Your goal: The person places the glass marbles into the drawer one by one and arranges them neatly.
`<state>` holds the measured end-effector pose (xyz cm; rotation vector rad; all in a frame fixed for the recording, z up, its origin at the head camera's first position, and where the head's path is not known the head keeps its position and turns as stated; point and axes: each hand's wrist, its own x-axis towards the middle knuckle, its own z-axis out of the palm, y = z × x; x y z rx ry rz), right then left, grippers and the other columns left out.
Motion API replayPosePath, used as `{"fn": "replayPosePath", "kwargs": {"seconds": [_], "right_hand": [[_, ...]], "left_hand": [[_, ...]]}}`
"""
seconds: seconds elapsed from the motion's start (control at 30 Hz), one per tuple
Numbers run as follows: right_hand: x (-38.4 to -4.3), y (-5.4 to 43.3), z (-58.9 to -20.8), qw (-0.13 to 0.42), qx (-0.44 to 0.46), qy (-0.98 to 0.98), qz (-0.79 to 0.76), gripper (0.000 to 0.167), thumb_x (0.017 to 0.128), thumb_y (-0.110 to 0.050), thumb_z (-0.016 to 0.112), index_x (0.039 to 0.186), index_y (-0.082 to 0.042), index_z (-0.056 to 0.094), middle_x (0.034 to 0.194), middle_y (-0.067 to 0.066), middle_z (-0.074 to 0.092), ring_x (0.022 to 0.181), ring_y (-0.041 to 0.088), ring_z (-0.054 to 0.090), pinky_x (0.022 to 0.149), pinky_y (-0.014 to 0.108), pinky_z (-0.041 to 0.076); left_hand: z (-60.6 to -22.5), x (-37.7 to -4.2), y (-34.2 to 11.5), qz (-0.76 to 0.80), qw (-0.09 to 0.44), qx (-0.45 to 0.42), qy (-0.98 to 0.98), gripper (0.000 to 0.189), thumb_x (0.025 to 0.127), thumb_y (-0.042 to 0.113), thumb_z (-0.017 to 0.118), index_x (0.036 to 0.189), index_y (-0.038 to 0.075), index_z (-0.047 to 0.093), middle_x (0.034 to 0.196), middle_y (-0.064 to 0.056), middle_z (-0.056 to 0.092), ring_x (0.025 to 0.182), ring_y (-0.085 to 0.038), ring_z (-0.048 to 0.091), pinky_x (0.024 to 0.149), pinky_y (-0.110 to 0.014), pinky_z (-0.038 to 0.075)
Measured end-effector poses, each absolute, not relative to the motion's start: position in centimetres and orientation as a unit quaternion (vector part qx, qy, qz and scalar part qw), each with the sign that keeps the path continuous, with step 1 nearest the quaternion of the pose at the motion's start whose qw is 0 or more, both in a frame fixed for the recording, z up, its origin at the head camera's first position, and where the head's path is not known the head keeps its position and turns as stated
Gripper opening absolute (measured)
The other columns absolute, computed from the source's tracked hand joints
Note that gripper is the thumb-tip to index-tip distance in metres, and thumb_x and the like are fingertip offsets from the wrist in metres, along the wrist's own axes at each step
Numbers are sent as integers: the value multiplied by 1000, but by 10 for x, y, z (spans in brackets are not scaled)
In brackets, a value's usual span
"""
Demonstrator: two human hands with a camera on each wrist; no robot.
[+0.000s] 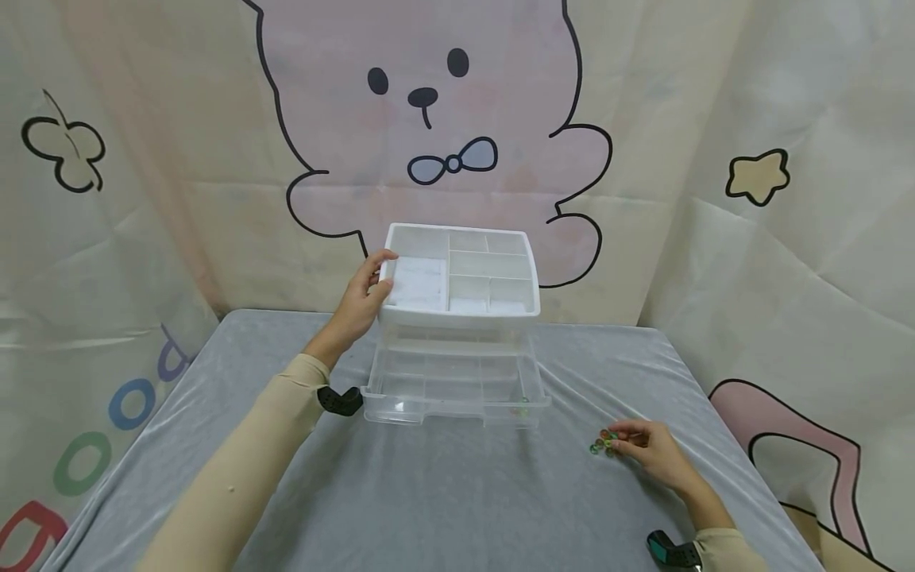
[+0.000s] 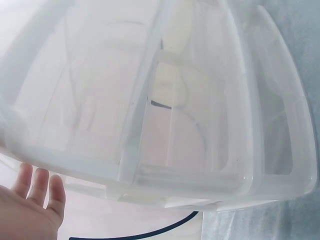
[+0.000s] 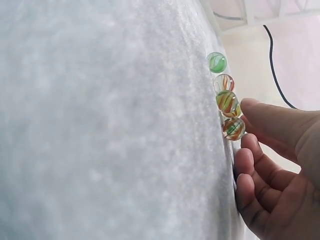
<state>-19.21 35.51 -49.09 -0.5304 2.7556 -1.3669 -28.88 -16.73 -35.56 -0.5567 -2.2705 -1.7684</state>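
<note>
In the head view, my left hand (image 1: 360, 300) grips the left edge of a white compartment tray (image 1: 457, 315), tilted above a clear plastic box (image 1: 457, 409). The left wrist view shows three fingertips (image 2: 56, 192) at the rim of the translucent plastic (image 2: 200, 180); the thumb is out of sight there. Several glass marbles (image 3: 226, 101) with green, orange and yellow swirls lie clustered on the grey cloth. Beside them is my right hand (image 1: 656, 453), thumb and fingers partly bent, the tips close against the nearest marbles. Whether they touch one is hard to tell.
Grey cloth (image 1: 443, 500) covers the table. A small greenish spot (image 1: 525, 401) shows inside the clear box at its right front. Behind the table hangs a printed backdrop (image 1: 457, 199) with a bear, and more printed cloth stands on both sides.
</note>
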Motion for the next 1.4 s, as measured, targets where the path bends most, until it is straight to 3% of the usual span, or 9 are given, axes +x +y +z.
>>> {"fn": "replayPosePath", "kwargs": {"seconds": [0.6,0.93,1.4], "right_hand": [[-194,356,-493,21,-152,885,-440,21,95,-1,64,110,14,69,91,20,75,71,1,64,62,23,52],[-198,359,-492,39,-144,886,-440,22,96,-1,62,109,16,68,92,20,76,74,-2,65,65,21,52],[-202,365,-491,82,-130,887,-435,25,97,0,61,114,17,67,97,27,74,75,1,67,69,21,53]], "left_hand": [[-355,-289,-166,-601,109,-184,-770,44,106,13,42,150,12,38,139,-20,40,108,-18,45,84,-27,40],[-354,-288,-166,-598,106,-183,-773,44,107,12,41,151,12,37,148,-21,37,117,-28,46,88,-30,40],[-354,-287,-167,-601,102,-192,-769,44,107,13,39,152,12,36,149,-23,35,112,-27,47,85,-30,42]]}}
